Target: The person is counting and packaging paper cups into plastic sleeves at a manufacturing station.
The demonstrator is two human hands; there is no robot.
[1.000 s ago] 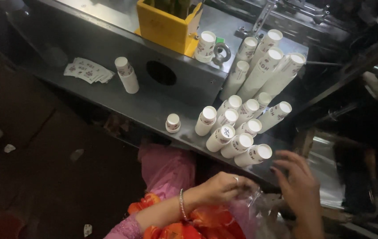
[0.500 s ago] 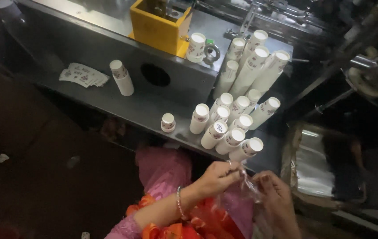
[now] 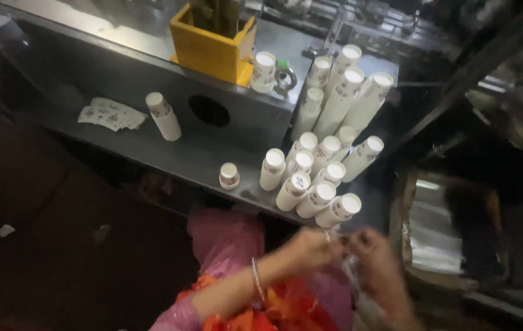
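Observation:
My left hand (image 3: pixel 307 248) and my right hand (image 3: pixel 375 260) meet just below the metal shelf (image 3: pixel 169 156), both pinching a thin clear plastic bag (image 3: pixel 350 270) between them; the hands are blurred. A bangle circles my left wrist. Just above the hands lie several stacks of white paper cups (image 3: pixel 316 184), tipped on their sides with their bases towards me. Taller stacks (image 3: pixel 344 92) lean behind them.
A single small cup (image 3: pixel 229 176) and a short upturned stack (image 3: pixel 163 115) stand on the shelf. Flat printed cup blanks (image 3: pixel 111 114) lie at the left. A yellow box (image 3: pixel 212 46) sits at the back above a round hole (image 3: pixel 209 111). Pink cloth (image 3: pixel 228 239) covers my lap.
My right hand has come in from the right to meet the left hand. Both now pinch the clear bag. The view has shifted slightly.

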